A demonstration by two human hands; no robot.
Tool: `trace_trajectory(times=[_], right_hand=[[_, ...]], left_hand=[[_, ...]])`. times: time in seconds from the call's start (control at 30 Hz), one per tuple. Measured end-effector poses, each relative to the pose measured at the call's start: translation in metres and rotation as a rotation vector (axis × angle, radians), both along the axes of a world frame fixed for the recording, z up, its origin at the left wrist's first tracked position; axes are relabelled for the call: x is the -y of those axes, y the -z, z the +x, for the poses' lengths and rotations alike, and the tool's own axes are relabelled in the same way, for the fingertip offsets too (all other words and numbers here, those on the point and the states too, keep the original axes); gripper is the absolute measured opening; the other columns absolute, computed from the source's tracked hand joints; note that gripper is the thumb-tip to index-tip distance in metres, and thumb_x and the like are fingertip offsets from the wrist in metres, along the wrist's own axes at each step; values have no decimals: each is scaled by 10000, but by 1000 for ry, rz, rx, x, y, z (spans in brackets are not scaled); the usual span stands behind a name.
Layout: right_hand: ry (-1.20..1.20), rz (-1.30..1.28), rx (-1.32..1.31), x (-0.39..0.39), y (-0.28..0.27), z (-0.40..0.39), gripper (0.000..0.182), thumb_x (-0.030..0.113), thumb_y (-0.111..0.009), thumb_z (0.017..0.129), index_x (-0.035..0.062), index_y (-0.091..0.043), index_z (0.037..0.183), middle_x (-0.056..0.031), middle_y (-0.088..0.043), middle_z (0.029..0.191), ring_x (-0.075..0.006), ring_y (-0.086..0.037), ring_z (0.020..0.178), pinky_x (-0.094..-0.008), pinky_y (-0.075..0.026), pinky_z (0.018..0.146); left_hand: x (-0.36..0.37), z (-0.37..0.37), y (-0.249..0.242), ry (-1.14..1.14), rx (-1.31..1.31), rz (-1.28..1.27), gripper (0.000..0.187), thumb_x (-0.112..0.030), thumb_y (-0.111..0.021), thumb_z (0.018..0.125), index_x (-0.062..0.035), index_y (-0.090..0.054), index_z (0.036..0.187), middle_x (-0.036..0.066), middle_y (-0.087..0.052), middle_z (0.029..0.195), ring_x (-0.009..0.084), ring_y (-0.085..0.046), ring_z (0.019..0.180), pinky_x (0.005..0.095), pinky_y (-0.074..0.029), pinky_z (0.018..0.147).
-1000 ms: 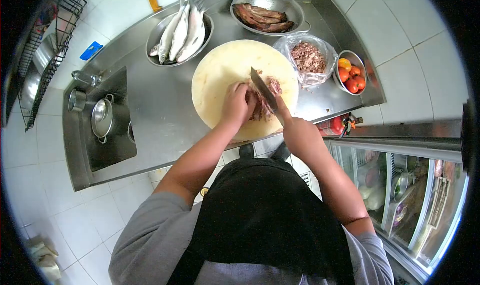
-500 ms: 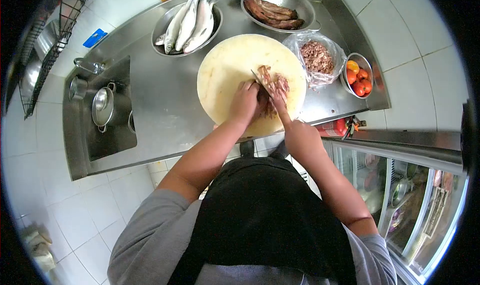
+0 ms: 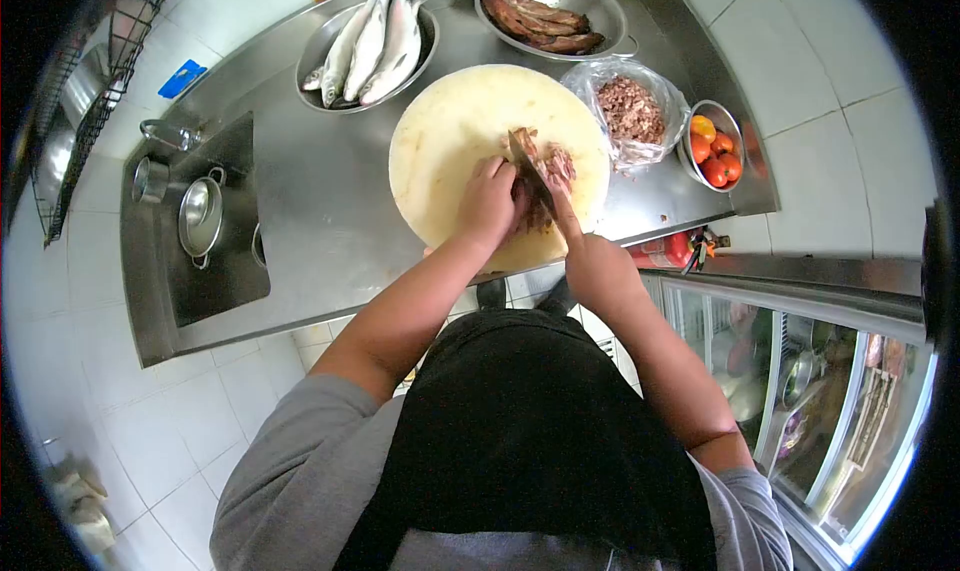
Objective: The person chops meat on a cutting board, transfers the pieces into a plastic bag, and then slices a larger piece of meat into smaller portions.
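A round, pale cutting board [image 3: 440, 136] lies on the steel counter. My right hand [image 3: 597, 269] is closed around a knife [image 3: 531, 174], its forefinger stretched along the blade; the handle is hidden in the palm. The blade points away from me, over cut reddish-brown meat [image 3: 559, 163]. Just left of the blade, my left hand [image 3: 489, 203] presses down with curled fingers on a dark piece of meat, most of which the hand covers. Small cut pieces lie on both sides of the knife tip and below the blade.
Behind the board stand a bowl of whole fish [image 3: 368, 46] and a colander [image 3: 612, 16] with dark meat strips [image 3: 545, 26]. Chopped meat [image 3: 631, 111] in a plastic bag and a bowl of tomatoes [image 3: 714, 159] are at right. A sink [image 3: 225, 281] lies left, a glass-door fridge [image 3: 800, 371] right.
The knife blade has turned, so its broad dark side shows now where a thin edge showed before. Both hands stay nearly in place. The whole view has shifted slightly.
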State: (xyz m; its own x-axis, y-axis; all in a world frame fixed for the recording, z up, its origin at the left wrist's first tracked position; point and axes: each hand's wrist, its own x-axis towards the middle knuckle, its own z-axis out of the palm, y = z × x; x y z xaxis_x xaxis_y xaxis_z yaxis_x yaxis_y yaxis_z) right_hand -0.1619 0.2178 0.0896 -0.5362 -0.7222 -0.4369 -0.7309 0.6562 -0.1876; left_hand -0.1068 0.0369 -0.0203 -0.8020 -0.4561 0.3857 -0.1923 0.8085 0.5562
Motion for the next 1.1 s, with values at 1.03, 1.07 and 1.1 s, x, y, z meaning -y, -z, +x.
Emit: trace_trajectory(times=[1.03, 1.07, 1.1], right_hand=[[23, -94, 8, -2, -22, 3, 825, 49, -461, 891, 166, -43, 1592, -261, -691, 841, -435, -681, 760, -543, -531, 717], [23, -92, 9, 0, -16, 3, 825, 49, -461, 891, 166, -43, 1592, -261, -691, 841, -435, -681, 760, -543, -531, 717], [7, -94, -1, 4, -8, 2, 840, 46, -467, 886, 160, -31, 1594, -248, -697, 838, -420, -689, 748, -533, -549, 703]], left_hand=[[-7, 5, -18, 1, -27, 108, 210, -93, -651, 796, 5, -581, 968, 170, -585, 1026, 386, -540, 1006, 465, -474, 900], [-6, 5, -12, 1, -25, 110, 210, -93, -651, 796, 5, -581, 968, 170, -585, 1026, 386, -540, 1006, 465, -474, 900], [-3, 4, -8, 9, -12, 63, 216, -90, -641, 798, 8, -589, 983, 173, -587, 1038, 384, -541, 1012, 459, -474, 909]])
